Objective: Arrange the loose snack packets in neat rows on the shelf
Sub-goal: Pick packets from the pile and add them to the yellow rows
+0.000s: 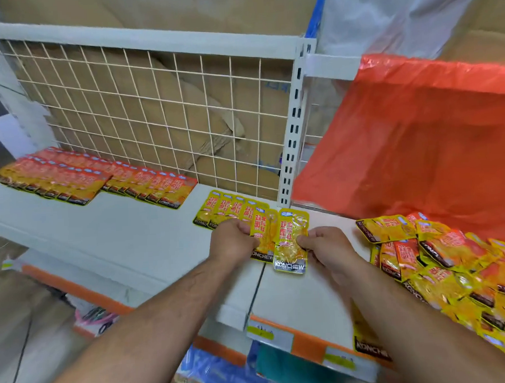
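A short overlapping row of yellow snack packets (227,207) lies on the white shelf (126,234) near the upright post. My left hand (233,244) has curled fingers on the row's last packet (262,234), holding it down. My right hand (326,250) pinches the right edge of a single yellow packet (289,241) just right of the row. A loose heap of yellow and orange packets (451,263) sits on the shelf at the right. Two longer rows of orange packets (59,178) lie at the back left.
A white wire grid (155,114) backs the shelf, with cardboard behind it. A slotted upright post (293,126) stands behind the row. A red plastic bag (417,143) rises behind the heap. Orange price strips (307,345) line the shelf's front edge.
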Action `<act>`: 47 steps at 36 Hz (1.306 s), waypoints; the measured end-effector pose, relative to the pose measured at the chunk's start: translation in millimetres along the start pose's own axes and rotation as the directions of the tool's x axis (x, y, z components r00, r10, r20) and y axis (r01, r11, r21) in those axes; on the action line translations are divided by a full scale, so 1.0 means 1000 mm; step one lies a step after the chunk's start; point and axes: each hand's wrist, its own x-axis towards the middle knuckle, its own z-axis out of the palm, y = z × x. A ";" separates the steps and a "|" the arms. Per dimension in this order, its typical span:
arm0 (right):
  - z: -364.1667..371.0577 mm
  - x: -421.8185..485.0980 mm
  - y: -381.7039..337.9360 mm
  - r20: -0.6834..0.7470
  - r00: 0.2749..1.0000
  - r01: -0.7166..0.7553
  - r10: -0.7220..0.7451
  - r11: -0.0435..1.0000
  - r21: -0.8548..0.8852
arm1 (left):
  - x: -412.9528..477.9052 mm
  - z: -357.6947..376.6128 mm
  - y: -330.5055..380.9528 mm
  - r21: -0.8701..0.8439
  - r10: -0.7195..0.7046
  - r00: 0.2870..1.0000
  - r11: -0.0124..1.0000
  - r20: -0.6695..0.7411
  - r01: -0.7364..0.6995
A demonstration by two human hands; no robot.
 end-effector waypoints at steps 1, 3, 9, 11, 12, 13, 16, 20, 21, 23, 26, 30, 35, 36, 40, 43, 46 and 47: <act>-0.002 0.006 -0.002 -0.001 1.000 -0.001 0.001 1.000 0.005 | 0.007 0.003 0.003 0.005 0.004 1.000 1.000 -0.005 -0.004; -0.004 0.016 -0.004 -0.011 1.000 -0.005 0.005 1.000 0.011 | 0.018 0.007 0.007 0.033 0.004 1.000 0.999 -0.007 -0.003; -0.003 0.039 -0.006 -0.013 1.000 -0.026 0.026 0.999 0.021 | 0.048 0.014 0.012 0.146 0.024 1.000 0.989 0.013 -0.025; -0.001 0.046 -0.006 -0.026 0.999 -0.034 0.035 0.999 0.025 | 0.056 0.015 0.013 0.198 0.035 0.999 0.980 0.022 -0.038; 0.000 0.049 -0.005 -0.033 0.999 -0.039 0.039 0.999 0.024 | 0.059 0.015 0.013 0.230 0.046 0.998 0.972 0.031 -0.052; 0.001 0.051 -0.004 -0.038 0.998 -0.043 0.044 0.999 0.024 | 0.062 0.015 0.012 0.255 0.060 0.997 0.964 0.042 -0.069; 0.005 0.056 -0.003 -0.040 0.998 -0.056 0.058 0.998 0.028 | 0.070 0.015 0.009 0.308 0.116 0.991 0.942 0.068 -0.132; 0.010 0.059 -0.003 -0.053 0.997 -0.063 0.065 0.997 0.040 | 0.077 0.015 0.006 0.396 0.188 0.976 0.892 0.112 -0.217; 0.010 0.059 -0.004 -0.059 0.996 -0.067 0.069 0.997 0.040 | 0.079 0.015 0.005 0.414 0.203 0.971 0.879 0.123 -0.236; 0.012 0.060 -0.004 -0.069 0.995 -0.076 0.078 0.997 0.032 | 0.082 0.015 0.005 0.451 0.235 0.961 0.849 0.146 -0.276; 0.012 0.060 -0.002 -0.089 0.993 -0.080 0.082 0.996 0.025 | 0.085 0.015 0.004 0.499 0.279 0.944 0.801 0.178 -0.331; 0.012 0.056 -0.001 -0.115 0.989 -0.091 0.093 0.996 0.019 | 0.087 0.015 0.003 0.525 0.302 0.927 0.765 0.220 -0.374; 0.013 0.050 0.000 -0.142 0.984 -0.103 0.111 0.993 0.061 | 0.089 0.017 0.000 0.548 0.321 0.912 0.729 0.257 -0.411; 0.013 0.048 0.000 -0.151 0.982 -0.105 0.116 0.991 0.078 | 0.089 0.017 0.000 0.553 0.323 0.910 0.723 0.260 -0.415; 0.014 0.044 0.001 -0.169 0.977 -0.117 0.133 0.988 0.099 | 0.089 0.017 0.002 0.546 0.320 0.904 0.720 0.285 -0.427; 0.013 0.041 0.001 -0.169 0.974 -0.134 0.149 0.986 0.097 | 0.088 0.015 0.003 0.540 0.317 0.901 0.723 0.295 -0.431; 0.012 0.040 0.000 -0.166 0.974 -0.145 0.153 0.988 0.056 | 0.088 0.014 0.002 0.533 0.318 0.898 0.724 0.305 -0.437; 0.012 0.039 0.000 -0.168 0.973 -0.152 0.156 0.988 0.038 | 0.088 0.014 0.002 0.527 0.316 0.898 0.730 0.306 -0.436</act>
